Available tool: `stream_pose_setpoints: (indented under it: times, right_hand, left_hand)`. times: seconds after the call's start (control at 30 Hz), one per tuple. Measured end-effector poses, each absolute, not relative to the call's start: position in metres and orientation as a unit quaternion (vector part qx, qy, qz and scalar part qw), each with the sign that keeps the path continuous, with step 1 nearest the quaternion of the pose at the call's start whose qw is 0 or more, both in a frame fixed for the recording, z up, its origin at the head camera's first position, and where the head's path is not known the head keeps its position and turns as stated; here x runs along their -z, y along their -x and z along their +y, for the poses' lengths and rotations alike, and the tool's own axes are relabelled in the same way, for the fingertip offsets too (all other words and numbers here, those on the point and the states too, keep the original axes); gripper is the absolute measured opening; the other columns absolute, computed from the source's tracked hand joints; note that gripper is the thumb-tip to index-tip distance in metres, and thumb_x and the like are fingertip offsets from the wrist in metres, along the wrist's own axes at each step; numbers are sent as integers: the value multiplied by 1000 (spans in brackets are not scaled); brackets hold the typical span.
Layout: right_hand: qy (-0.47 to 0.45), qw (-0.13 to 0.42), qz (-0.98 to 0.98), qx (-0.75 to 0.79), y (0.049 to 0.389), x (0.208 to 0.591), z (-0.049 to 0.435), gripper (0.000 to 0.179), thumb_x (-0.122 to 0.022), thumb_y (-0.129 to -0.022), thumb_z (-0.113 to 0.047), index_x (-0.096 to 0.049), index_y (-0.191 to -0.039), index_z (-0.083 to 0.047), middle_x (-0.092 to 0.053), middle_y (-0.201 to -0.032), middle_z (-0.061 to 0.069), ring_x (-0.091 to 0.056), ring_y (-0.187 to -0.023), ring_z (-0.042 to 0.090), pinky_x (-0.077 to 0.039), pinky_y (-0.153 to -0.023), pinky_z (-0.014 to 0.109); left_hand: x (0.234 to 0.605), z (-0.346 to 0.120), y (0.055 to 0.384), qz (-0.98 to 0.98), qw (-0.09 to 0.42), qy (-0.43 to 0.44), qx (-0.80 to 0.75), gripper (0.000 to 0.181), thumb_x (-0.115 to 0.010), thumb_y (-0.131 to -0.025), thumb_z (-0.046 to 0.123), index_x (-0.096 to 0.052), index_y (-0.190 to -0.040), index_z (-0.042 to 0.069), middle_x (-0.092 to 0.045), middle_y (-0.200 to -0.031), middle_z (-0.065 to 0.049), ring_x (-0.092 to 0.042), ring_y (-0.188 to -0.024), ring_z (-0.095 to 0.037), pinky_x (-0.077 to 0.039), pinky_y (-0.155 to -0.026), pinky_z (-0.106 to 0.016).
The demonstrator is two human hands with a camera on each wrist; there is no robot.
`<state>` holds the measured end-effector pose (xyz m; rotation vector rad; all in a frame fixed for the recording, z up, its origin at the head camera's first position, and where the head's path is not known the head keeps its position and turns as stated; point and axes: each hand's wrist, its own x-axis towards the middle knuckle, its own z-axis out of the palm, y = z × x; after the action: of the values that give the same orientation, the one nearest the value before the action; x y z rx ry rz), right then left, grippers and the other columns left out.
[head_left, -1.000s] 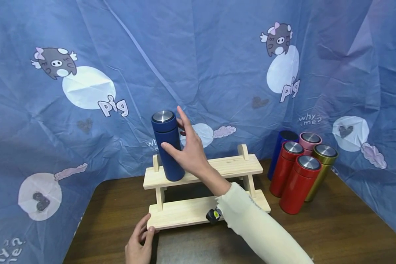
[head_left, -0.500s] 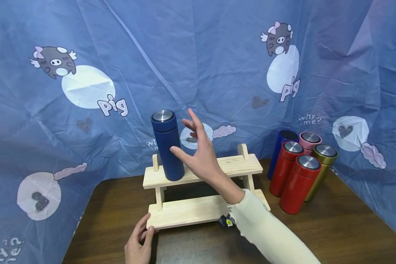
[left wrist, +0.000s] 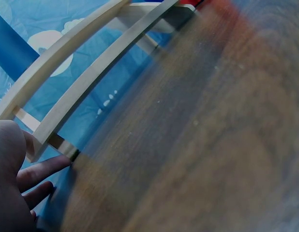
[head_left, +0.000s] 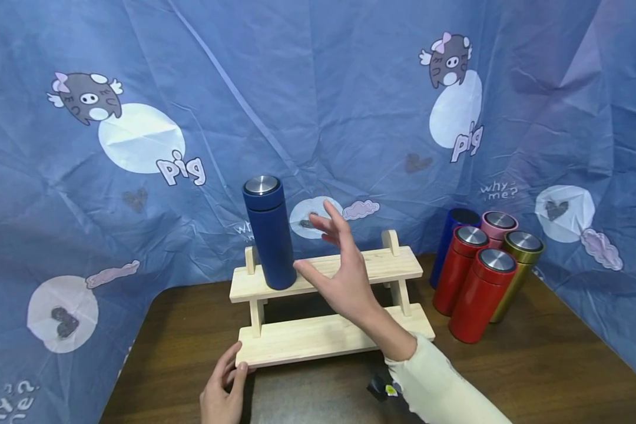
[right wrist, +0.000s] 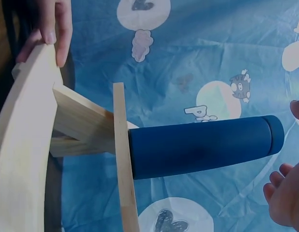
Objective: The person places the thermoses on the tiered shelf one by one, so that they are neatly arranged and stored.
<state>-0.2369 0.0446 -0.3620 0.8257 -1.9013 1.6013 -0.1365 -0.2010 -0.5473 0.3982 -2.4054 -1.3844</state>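
Note:
A dark blue thermos (head_left: 271, 241) with a steel-topped lid stands upright at the left end of the upper board of a two-tier wooden shelf stand (head_left: 318, 344). My right hand (head_left: 344, 282), thumb and fingers spread apart, is just right of the thermos and holds nothing. The right wrist view shows a gap between the blue thermos (right wrist: 202, 145) and that hand. At the lower board's left corner, my left hand (head_left: 224, 386) grips the stand between thumb and fingers. The left wrist view shows its fingers (left wrist: 45, 171) at the board's end.
Several thermoses stand grouped on the brown table (head_left: 175, 341) at the right: two red, including the front one (head_left: 479, 300), a gold one (head_left: 519, 271), a pink one (head_left: 498, 227) and a blue one (head_left: 450, 247). A blue printed cloth (head_left: 318, 106) hangs behind.
My right hand has let go of the blue thermos and drawn away to the right and down. The thermos stays standing on the upper board. My left hand has not moved.

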Motion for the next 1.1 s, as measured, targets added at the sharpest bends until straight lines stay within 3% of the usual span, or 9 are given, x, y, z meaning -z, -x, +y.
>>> stream_pose_setpoints:
  times: [0.27, 0.57, 0.77, 1.1]
  right_hand:
    - [-309, 277, -686, -598, 220, 370, 62, 99, -85, -92, 2, -30, -173, -10, -63, -154, 18, -59, -145, 30, -41, -123, 40]
    - [-308, 296, -680, -596, 210, 378, 86, 95, -83, -90, 6, -37, -171, -13, -67, -149, 14, -61, -142, 31, -41, -120, 33]
    - [-312, 308, -674, -594, 206, 384, 99, 96, -82, -87, 11, -38, -170, -6, -68, -144, 24, -61, -138, 25, -42, -116, 32]
    - [-306, 309, -669, -603, 196, 391, 122, 96, -82, -84, 13, -36, -168, 2, -66, -145, 26, -60, -138, 24, -41, -117, 35]
  left_hand:
    - [547, -200, 137, -845, 172, -142, 486, 43, -71, -109, 12, -67, -152, 15, -85, -109, -13, -81, -106, -21, -47, -110, -62]
    - [547, -201, 137, -845, 167, -142, 488, 43, -71, -109, 14, -67, -152, 16, -85, -112, -13, -80, -103, -14, -46, -110, -61]
    - [547, -200, 136, -844, 161, -149, 490, 44, -70, -109, 12, -67, -152, 15, -85, -110, -12, -81, -104, -15, -46, -111, -60]
    - [546, -199, 136, -847, 161, -148, 485, 44, -70, -109, 13, -67, -152, 16, -85, -111, -11, -81, -107, -18, -46, -111, -59]
